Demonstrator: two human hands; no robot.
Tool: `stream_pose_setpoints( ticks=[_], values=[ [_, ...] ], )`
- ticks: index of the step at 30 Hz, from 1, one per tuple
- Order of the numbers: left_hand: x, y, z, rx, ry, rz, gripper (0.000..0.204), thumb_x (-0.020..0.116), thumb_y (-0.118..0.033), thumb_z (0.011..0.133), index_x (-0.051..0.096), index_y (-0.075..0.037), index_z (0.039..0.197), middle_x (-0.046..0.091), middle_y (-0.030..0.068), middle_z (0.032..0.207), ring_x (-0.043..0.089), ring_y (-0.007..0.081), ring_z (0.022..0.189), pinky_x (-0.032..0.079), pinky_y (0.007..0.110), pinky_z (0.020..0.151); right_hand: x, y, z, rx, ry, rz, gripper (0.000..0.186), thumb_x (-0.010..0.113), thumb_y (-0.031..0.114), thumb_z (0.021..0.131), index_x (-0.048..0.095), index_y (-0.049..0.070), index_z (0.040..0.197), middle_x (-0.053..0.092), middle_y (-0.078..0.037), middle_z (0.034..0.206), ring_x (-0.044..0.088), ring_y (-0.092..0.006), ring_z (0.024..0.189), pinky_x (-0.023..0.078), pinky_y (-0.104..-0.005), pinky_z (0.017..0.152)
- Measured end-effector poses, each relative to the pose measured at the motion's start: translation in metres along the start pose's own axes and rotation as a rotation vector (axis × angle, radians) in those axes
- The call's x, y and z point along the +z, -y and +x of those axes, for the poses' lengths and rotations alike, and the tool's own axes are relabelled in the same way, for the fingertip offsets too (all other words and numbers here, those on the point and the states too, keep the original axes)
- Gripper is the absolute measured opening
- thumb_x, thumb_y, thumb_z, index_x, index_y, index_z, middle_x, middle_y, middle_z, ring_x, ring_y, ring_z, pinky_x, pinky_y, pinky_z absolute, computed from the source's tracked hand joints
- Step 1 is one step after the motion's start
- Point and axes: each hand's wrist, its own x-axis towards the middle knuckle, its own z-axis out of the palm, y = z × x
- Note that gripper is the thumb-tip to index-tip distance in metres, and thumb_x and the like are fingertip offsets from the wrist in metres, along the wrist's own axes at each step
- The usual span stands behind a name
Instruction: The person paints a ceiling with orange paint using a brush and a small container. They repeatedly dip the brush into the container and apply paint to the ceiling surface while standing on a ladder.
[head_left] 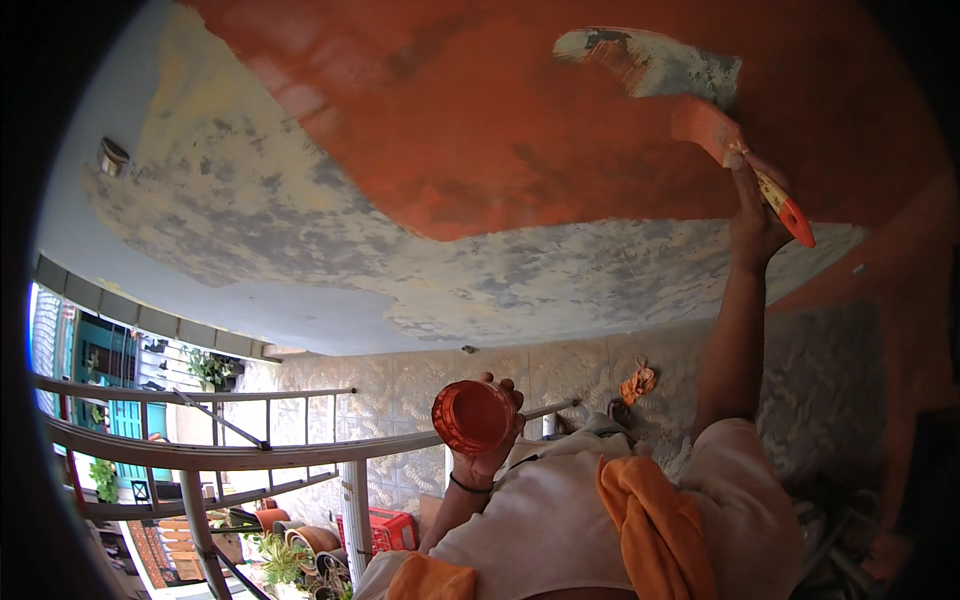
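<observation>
My right hand [755,205] is closed round the handle of a paintbrush [722,135], its bristles loaded with orange-red paint and touching the wall [480,130]. Just above the bristles, a bare whitish-grey patch [680,72] shows within the orange-red coat. Low in front of my body, my left hand [490,455] grips a round, paint-smeared container [472,417] with orange-red paint inside. Its mouth faces up toward me. Below the painted area runs a band of mottled grey and cream wall [300,215].
A metal ladder [300,452] stands at my left. Potted plants [285,560] and a red crate [390,530] are beyond it. An orange rag [638,382] lies on the patterned floor tiles [560,368]. A small fixture [113,157] sticks out of the wall at the far left.
</observation>
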Motion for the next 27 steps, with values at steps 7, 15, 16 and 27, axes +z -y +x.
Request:
stream_pose_setpoints(
  ticks=[7, 15, 16, 27],
  values=[
    [0.001, 0.005, -0.002, -0.016, -0.016, 0.018, 0.064, 0.076, -0.043, 0.099, 0.058, -0.007, 0.148, 0.06, 0.0214, 0.146, 0.056, 0.0386, 0.133, 0.058, 0.053, 0.097, -0.006, 0.013, 0.011, -0.235, -0.178, -0.117, 0.017, 0.082, -0.001, 0.093, 0.08, 0.004, 0.11, 0.074, -0.012, 0.118, 0.075, -0.0232, 0.103, 0.062, -0.0339, 0.089],
    [0.001, 0.008, 0.001, -0.058, -0.002, 0.034, 0.062, 0.076, -0.044, 0.099, 0.059, -0.007, 0.147, 0.061, 0.0216, 0.145, 0.056, 0.0372, 0.132, 0.057, 0.051, 0.097, 0.079, 0.079, -0.035, -0.496, 0.216, -0.029, 0.024, 0.084, 0.002, 0.081, 0.077, 0.011, 0.102, 0.075, -0.013, 0.11, 0.077, -0.0284, 0.096, 0.062, -0.0337, 0.083],
    [0.0, 0.007, 0.001, -0.052, -0.009, 0.035, 0.062, 0.076, -0.043, 0.099, 0.059, -0.007, 0.147, 0.061, 0.0217, 0.145, 0.057, 0.037, 0.132, 0.057, 0.051, 0.097, 0.075, 0.078, -0.021, -0.465, 0.227, 0.073, 0.021, 0.084, 0.0, 0.084, 0.077, 0.01, 0.102, 0.076, -0.013, 0.106, 0.077, -0.0264, 0.095, 0.062, -0.0332, 0.082],
    [0.003, 0.006, -0.003, -0.032, 0.009, 0.034, 0.054, 0.068, -0.04, 0.105, 0.061, -0.01, 0.149, 0.06, 0.0194, 0.147, 0.055, 0.036, 0.138, 0.056, 0.051, 0.104, 0.059, 0.073, 0.01, -0.654, 0.209, -0.363, 0.017, 0.083, 0.009, 0.085, 0.078, 0.014, 0.101, 0.072, -0.011, 0.118, 0.076, -0.0272, 0.1, 0.062, -0.0358, 0.077]
  ],
)
